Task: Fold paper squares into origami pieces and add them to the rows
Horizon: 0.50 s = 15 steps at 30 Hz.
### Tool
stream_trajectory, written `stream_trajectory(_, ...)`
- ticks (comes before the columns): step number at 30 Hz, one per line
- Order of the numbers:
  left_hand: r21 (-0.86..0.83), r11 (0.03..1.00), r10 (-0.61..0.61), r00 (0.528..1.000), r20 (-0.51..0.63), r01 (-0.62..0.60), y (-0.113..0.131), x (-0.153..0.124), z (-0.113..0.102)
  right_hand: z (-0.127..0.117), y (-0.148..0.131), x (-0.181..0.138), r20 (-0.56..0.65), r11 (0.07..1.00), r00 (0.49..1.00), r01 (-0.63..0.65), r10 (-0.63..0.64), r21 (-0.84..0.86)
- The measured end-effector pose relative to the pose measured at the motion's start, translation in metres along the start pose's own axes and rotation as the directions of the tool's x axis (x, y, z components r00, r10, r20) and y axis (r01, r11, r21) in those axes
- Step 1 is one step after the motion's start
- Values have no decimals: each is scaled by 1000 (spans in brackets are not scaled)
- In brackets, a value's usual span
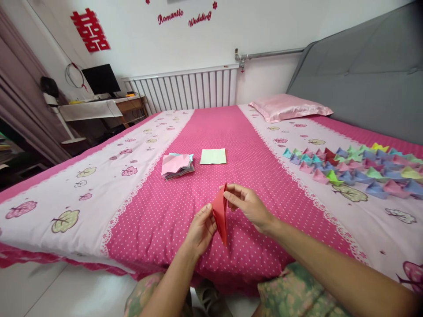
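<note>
The red, pointed folded paper piece (220, 213) at near centre looks smooth and matt. The uneven stack of pastel paper sheets (176, 163) beyond it is matt too, its edges wavy. The pink, white-dotted cloth bedspread (218, 127) appears matt and lightly wrinkled. At far right, the pale pink rectangular cloth pillow (291, 107) has a glossy, satin-like sheen; the long grey metal pipe (274, 54) looks dull.
</note>
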<state>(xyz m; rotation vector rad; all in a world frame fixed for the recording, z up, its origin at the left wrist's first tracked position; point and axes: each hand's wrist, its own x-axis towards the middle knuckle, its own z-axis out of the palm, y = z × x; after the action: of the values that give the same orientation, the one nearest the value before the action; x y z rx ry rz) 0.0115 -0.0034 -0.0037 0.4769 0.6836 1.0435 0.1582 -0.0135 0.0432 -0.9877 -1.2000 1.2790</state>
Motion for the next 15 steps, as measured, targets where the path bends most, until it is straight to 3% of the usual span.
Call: stream_trajectory(15,5,1000,-6,1000,-29,6,-1,4,-4,1,-2,2,-13,1000,1000,-13,14,14)
